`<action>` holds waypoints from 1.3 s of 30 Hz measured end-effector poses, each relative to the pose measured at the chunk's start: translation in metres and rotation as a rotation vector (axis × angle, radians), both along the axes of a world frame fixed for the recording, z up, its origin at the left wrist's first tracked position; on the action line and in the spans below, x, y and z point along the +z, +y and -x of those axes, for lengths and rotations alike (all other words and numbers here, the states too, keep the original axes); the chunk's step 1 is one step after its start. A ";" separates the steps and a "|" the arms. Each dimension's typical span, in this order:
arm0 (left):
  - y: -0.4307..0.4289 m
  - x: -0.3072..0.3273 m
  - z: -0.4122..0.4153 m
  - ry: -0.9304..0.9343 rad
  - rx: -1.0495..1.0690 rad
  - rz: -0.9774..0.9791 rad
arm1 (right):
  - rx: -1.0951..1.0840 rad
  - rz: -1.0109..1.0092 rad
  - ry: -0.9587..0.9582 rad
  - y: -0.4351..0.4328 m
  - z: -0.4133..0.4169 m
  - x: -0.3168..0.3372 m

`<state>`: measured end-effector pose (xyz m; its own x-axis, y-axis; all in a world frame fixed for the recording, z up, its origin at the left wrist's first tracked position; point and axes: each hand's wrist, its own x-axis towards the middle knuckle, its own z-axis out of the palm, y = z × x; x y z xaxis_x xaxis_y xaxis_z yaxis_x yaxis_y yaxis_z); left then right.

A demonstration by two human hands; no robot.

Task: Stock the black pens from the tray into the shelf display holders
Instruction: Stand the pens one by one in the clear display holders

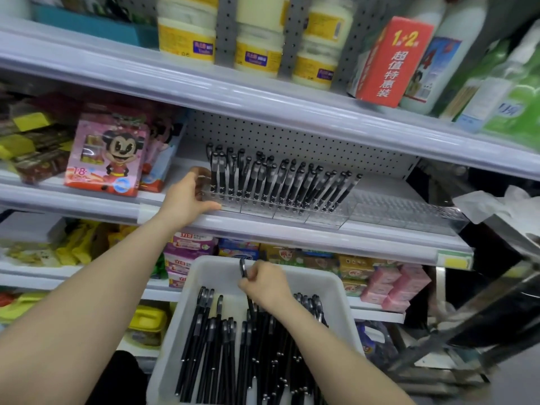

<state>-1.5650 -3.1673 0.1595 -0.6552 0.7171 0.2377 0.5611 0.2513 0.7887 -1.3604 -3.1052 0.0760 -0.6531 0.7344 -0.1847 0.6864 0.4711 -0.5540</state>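
1. On the middle shelf, a clear display holder carries rows of black pens standing upright and leaning slightly back toward the pegboard.
2. The left hand grips the holder's left end, with the thumb along its lower front edge and the fingers curled over the top.
3. The right hand is over the far end of the white tray. It pinches a single pen whose end sticks up above the fingers.
4. The tray sits below the shelf, and many loose pens lie lengthwise in it.
5. A second clear holder stands just right of the first.
6. A pink toy box stands left of the left hand. Yellow-labelled jars and a red carton sit on the shelf above.
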 end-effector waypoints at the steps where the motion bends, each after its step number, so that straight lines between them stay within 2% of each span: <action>1: 0.000 0.000 0.000 -0.002 0.004 0.001 | 0.018 -0.052 0.059 0.003 -0.004 0.011; 5: -0.002 0.001 -0.004 -0.005 0.019 0.008 | 0.042 -0.292 0.285 0.015 -0.024 0.054; 11: -0.005 0.006 -0.009 0.000 0.023 0.041 | -0.197 -0.452 0.715 0.033 -0.055 0.108; 17: -0.007 0.011 -0.011 -0.002 0.025 0.072 | -0.333 -0.574 0.894 0.055 -0.071 0.139; 20: -0.008 0.012 -0.013 -0.002 0.028 0.078 | -0.348 -0.604 0.892 0.062 -0.070 0.143; 32: -0.007 0.014 -0.013 -0.024 0.012 0.056 | -0.229 -0.620 0.638 0.083 -0.055 0.120; 39: -0.006 0.014 -0.013 -0.042 0.005 0.046 | -0.256 -0.692 0.522 0.093 -0.047 0.125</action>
<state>-1.5516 -3.1729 0.1737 -0.6679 0.7231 0.1764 0.5260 0.2910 0.7991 -1.3131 -3.0125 0.2015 -0.3311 0.7053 0.6269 0.5567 0.6824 -0.4737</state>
